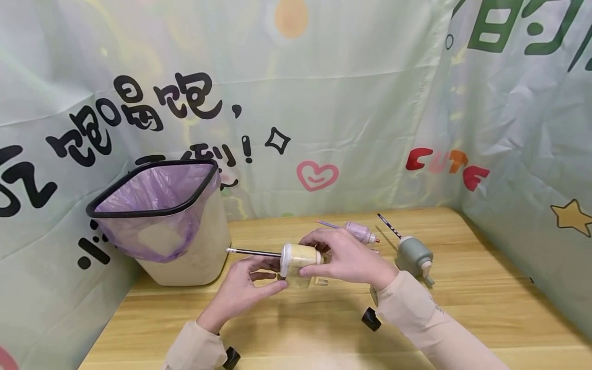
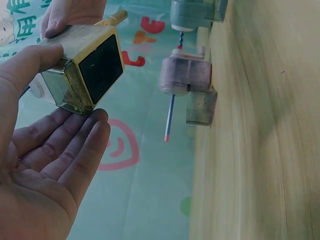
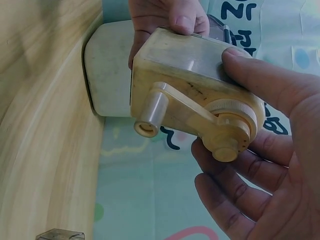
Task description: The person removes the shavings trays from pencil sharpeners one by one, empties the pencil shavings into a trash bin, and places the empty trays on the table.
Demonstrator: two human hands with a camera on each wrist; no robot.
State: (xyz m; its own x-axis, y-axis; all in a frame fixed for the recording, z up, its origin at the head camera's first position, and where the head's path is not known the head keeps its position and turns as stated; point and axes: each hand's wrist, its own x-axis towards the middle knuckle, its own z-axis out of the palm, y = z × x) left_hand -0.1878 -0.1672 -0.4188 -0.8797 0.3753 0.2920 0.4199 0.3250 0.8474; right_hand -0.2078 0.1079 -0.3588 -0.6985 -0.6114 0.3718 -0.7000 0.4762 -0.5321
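Note:
A pale yellow hand-crank pencil sharpener point(image 1: 304, 257) is held above the table between both hands, tipped on its side. A dark pencil point(image 1: 254, 252) sticks out of its white front toward the left. My right hand point(image 1: 349, 254) grips the body near the crank end, thumb on one side and fingers on the other. The crank point(image 3: 190, 105) hangs free in the right wrist view. My left hand point(image 1: 245, 288) pinches the front end, thumb on one edge and fingertips at the see-through shavings drawer point(image 2: 62, 90). A black base pad point(image 2: 102, 70) faces the left wrist camera.
A bin point(image 1: 185, 272) lined with a purple bag point(image 1: 152, 192) stands at the left. Behind the right hand lies a pinkish-purple sharpener point(image 1: 358, 231) with a pencil in it. A grey-green sharpener point(image 1: 413, 253), also with a pencil, lies farther right. Printed cloth point(image 1: 361, 128) hangs around the table.

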